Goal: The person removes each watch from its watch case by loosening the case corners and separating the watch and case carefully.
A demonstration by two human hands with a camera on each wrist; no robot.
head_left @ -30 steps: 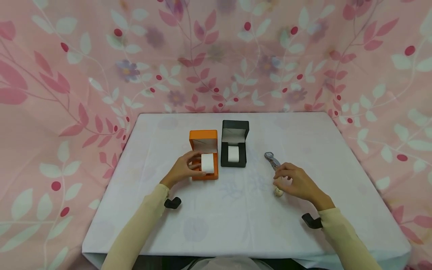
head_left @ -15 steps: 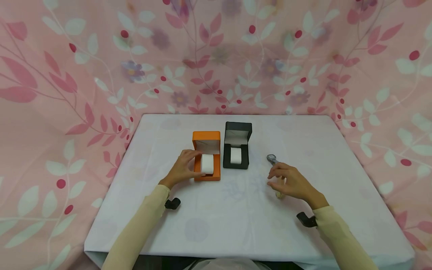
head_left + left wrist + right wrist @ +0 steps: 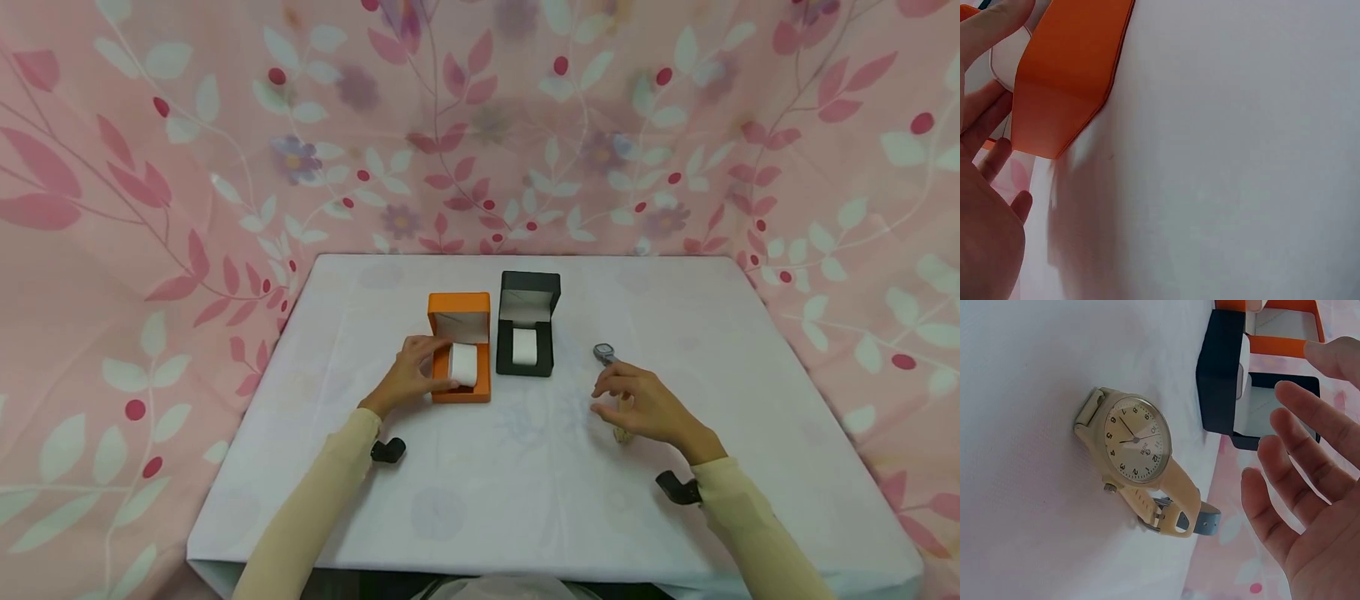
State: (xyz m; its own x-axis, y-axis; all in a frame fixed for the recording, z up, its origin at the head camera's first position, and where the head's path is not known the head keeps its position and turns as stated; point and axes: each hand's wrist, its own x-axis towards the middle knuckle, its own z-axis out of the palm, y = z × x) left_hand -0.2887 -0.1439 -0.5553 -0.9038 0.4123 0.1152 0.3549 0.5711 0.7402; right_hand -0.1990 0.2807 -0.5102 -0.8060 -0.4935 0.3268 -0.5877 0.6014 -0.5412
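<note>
My left hand point(image 3: 406, 375) is at the open orange watch box point(image 3: 460, 397), with thumb and fingers pinching the white watch cushion point(image 3: 465, 365) inside it. The thumb lies over the cushion's end in the left wrist view. My right hand point(image 3: 643, 404) hovers with loosely bent fingers and nothing in them. Below it lies a beige wristwatch point(image 3: 1138, 440), dial up, with a buckled strap. Behind that is a blue-grey watch point(image 3: 603, 353), its upper part showing past the fingers in the head view.
An open black watch box point(image 3: 525, 368) with a white cushion point(image 3: 524, 347) stands just right of the orange one. A white cloth point(image 3: 480, 492) covers the table, and a pink floral curtain point(image 3: 450, 125) hangs behind and at both sides.
The head view has shifted slightly. My right hand has moved a little left over the watches. The cushion in the orange box has shifted slightly right with my left hand.
</note>
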